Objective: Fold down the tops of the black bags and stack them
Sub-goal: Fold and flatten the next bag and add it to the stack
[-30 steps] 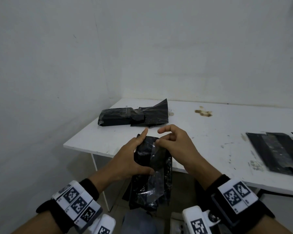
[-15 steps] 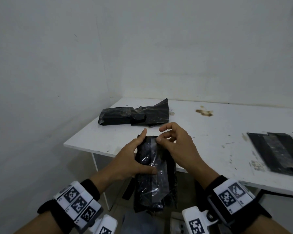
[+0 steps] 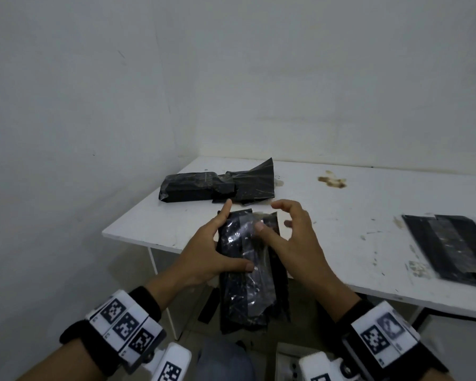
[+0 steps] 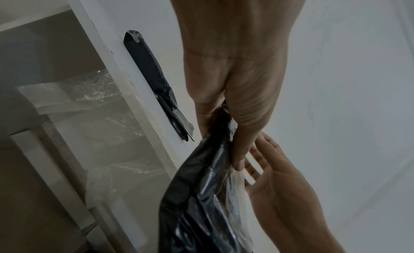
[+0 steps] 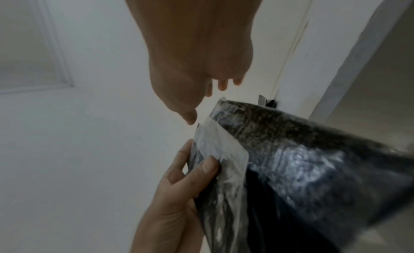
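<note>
Against bare white walls, a stained white table (image 3: 327, 215) carries a stack of folded bags (image 3: 217, 184), while before its near edge the left hand (image 3: 206, 251) grips a glossy black bag (image 3: 248, 276), contents unseen, the right hand (image 3: 291, 237) loose-fingered beside it

The left hand (image 3: 208, 251) is reaching forward from the lower left, its thumb lying across the front of the black bag (image 3: 249, 270) and its fingers wrapping behind, gripping it. The right hand (image 3: 291, 243) is hovering beside it, fingers loosely curled and spread, thumb pointing toward the bag; whether the thumb is touching is unclear. Both wrists are wearing black bands carrying tags.
</note>
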`<state>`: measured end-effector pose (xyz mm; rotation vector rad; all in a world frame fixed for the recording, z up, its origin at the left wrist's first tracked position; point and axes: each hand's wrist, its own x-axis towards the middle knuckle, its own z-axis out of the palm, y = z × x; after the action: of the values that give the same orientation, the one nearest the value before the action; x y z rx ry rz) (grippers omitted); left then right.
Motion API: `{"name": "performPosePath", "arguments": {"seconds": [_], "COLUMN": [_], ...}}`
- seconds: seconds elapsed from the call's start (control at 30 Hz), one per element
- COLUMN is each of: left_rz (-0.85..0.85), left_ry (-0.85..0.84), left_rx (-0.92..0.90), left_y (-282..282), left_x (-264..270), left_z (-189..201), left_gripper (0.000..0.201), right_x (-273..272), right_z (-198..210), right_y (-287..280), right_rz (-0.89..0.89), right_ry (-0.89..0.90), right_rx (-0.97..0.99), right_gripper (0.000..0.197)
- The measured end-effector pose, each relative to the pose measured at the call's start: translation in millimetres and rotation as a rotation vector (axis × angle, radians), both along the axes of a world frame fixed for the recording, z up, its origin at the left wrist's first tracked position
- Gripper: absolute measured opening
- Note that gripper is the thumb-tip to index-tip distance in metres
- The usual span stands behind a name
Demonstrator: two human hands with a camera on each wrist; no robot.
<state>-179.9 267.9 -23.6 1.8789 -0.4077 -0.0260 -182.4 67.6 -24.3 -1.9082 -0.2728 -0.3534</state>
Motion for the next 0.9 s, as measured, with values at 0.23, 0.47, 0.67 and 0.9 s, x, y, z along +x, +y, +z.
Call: {"name": "performPosePath", "arguments": {"seconds": [0.23,0.47,0.67,0.9], "left_rz": [0.053,0.265,0.337,0.346], "left_ry": [-0.006,-0.141,-0.164,-0.088], "left_rx": [-0.210,-0.134,-0.210,-0.270], "left_y": [-5.3,-11.1,-13.4,-19.9], "left_x": [4.2,17.6,23.5,29.8], "left_z": [13.0,12.1,28.6,36.1], "left_gripper": [0.106,0.085,0.087,0.093], "right_x": [-14.3,-15.2,-25.6,-37.2], "right_z": [-13.5,-16.0,-27.5,-36.2], "right_y": [-1.4,-0.4,-2.7,-13.0], "right_rz": [0.266,0.360,0.386,0.323], "right_ry": [0.080,0.082,0.156,0.145], "right_rx": [0.163,0.077,0.145,0.142], "right_gripper": [0.061,0.019,0.016,0.019]}}
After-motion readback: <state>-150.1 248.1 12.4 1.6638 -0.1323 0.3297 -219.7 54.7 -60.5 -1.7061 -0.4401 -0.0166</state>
